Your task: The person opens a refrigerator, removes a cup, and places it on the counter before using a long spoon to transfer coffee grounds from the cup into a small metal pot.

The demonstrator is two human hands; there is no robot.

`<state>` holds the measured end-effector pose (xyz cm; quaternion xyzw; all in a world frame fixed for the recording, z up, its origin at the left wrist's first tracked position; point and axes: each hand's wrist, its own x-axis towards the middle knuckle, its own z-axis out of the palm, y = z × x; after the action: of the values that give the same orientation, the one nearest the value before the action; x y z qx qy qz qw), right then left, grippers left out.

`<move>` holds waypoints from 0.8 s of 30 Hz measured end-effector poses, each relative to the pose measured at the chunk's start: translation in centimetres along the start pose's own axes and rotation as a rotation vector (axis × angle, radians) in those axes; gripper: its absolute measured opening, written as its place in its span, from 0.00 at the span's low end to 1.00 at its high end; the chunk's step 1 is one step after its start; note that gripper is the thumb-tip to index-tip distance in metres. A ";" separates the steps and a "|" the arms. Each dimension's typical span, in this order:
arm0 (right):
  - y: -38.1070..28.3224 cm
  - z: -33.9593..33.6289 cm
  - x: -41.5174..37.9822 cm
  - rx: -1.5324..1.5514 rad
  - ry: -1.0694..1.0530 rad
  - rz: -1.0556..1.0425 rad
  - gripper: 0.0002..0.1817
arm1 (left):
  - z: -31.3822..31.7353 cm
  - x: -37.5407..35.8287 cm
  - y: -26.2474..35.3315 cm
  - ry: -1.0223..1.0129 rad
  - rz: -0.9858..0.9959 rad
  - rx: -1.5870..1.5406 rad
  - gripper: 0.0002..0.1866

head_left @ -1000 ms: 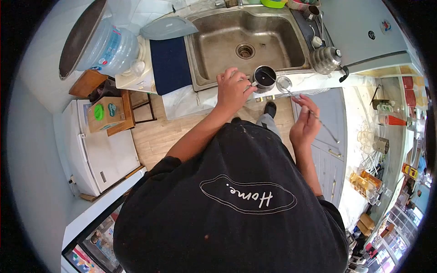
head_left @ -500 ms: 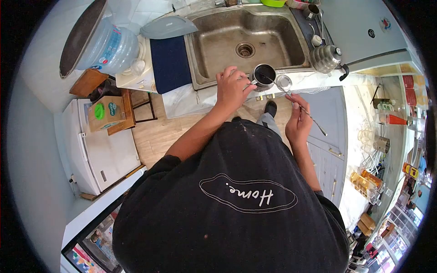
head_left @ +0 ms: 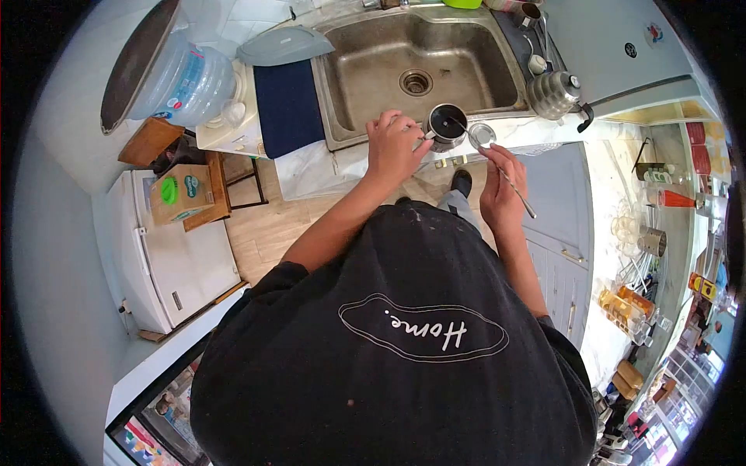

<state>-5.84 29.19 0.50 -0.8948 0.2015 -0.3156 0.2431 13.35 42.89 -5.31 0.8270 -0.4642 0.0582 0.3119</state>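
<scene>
The small metal pot (head_left: 447, 124) stands on the narrow strip of tabletop (head_left: 536, 132) at the front edge of the sink (head_left: 373, 70), just beside a small glass (head_left: 482, 135). Dark liquid fills the pot. The left hand (head_left: 395, 147) has its fingers closed on the pot's handle. The right hand (head_left: 501, 190) pinches a long thin spoon (head_left: 505, 175), whose tip reaches into the pot. The sink basin is open and bare; a kettle (head_left: 553, 93) stands to the right, well apart.
</scene>
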 end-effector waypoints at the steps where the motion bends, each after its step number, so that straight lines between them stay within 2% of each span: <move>1: 0.0 0.1 0.1 -0.005 0.009 0.005 0.11 | 0.0 0.0 0.0 -0.002 -0.005 -0.012 0.09; 10: -0.5 -0.5 -0.2 -0.004 -0.033 -0.096 0.10 | 0.2 0.0 -0.1 -0.027 -0.020 -0.024 0.10; 15: 0.2 -0.2 1.0 0.017 -0.007 -0.016 0.10 | 0.3 -0.1 -0.4 -0.049 -0.036 -0.019 0.12; 21: -0.2 -1.8 0.5 0.029 -0.059 -0.101 0.10 | 0.0 -0.1 -0.3 -0.067 -0.035 -0.003 0.12; 24: 0.0 -0.3 0.9 0.055 -0.041 -0.125 0.13 | 0.2 0.0 -0.4 -0.031 -0.032 -0.022 0.10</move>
<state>-5.37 28.63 1.09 -0.9049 0.1316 -0.3172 0.2514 13.59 42.90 -5.66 0.8317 -0.4561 0.0355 0.3146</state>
